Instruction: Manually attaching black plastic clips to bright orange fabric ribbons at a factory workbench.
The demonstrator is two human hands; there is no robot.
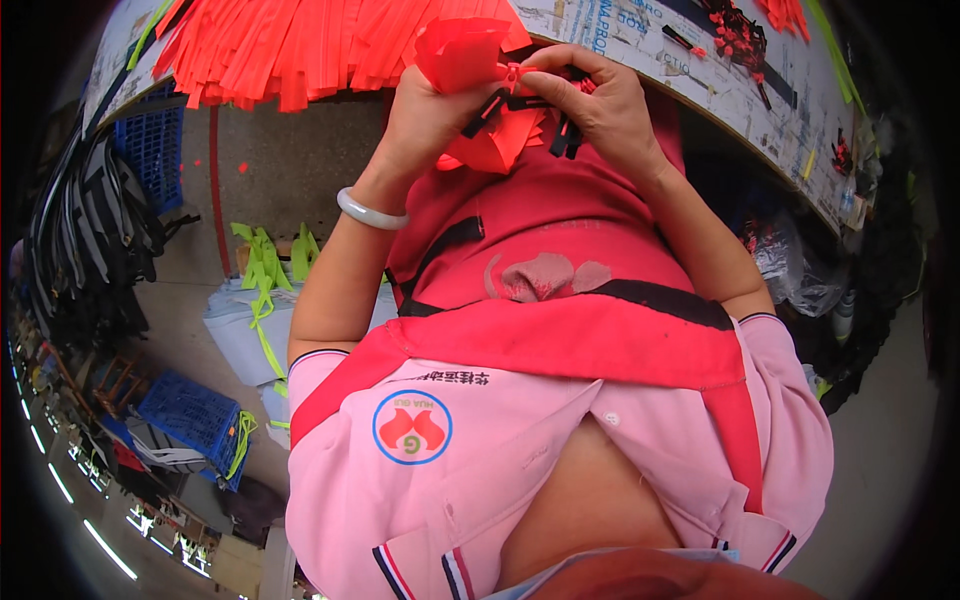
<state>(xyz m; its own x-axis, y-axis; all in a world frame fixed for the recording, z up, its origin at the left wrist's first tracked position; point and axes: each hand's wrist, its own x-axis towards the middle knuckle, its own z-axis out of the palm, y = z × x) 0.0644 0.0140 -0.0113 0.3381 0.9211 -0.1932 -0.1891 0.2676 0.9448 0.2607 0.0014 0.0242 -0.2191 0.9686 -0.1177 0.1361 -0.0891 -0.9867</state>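
Red fitting [513, 76] sits between our left hand [425, 112] and right hand [612, 105]. Could slip, we judge: the right's pinch on it is small. Looks tiny, bright red; black tabs [567, 135] dangle under our right. Our left clasps red strips [460, 52]. Strip pile [290, 50] hangs farther left.

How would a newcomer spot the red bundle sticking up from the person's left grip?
Start at the pale table along the top, fringed by hanging red strips. At the fringe's right end is the left grip, with the red bundle jutting above it. Unlike those strips hanging over the edge, it is held.
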